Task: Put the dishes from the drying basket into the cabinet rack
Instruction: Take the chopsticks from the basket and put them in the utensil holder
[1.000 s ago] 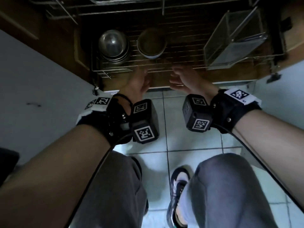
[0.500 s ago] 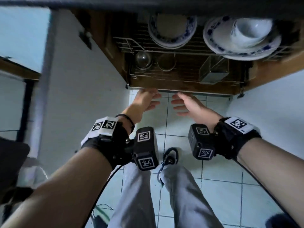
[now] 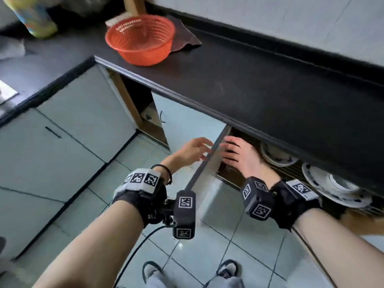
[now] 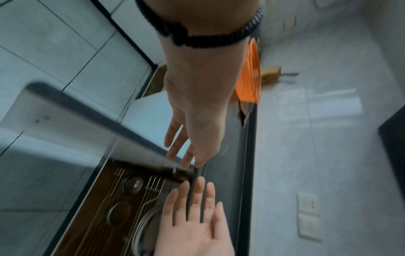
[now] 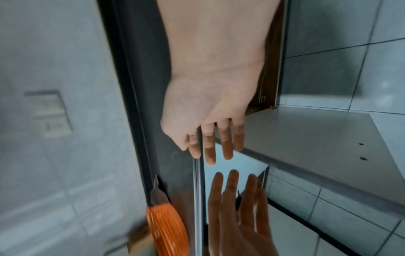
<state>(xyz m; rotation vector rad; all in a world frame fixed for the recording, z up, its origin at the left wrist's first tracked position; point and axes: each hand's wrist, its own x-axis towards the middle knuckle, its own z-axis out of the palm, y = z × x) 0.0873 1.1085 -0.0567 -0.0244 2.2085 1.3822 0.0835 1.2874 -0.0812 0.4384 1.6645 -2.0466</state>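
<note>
The orange drying basket (image 3: 139,38) stands on the black countertop (image 3: 239,86), and nothing shows inside it. Under the counter the cabinet is open. Its wire rack (image 3: 291,171) holds blue-rimmed plates (image 3: 277,156) and a plate with a white cup on it (image 3: 336,188). A steel bowl (image 4: 132,184) sits on the lower rack. My left hand (image 3: 197,150) and right hand (image 3: 232,152) hover side by side with straight fingers and hold nothing. The cabinet door's edge (image 3: 209,154) runs between them.
A dark cloth (image 3: 185,36) lies behind the basket, and a green bottle (image 3: 35,19) stands at the far left. Another door (image 3: 182,123) hangs open to the left. Closed grey cabinet fronts (image 3: 62,142) fill the corner. The pale floor tiles (image 3: 218,252) and my shoes are below.
The view has risen from the cabinet's inside to the countertop and basket. Both hands have come out of the cabinet to the door's edge, still holding nothing.
</note>
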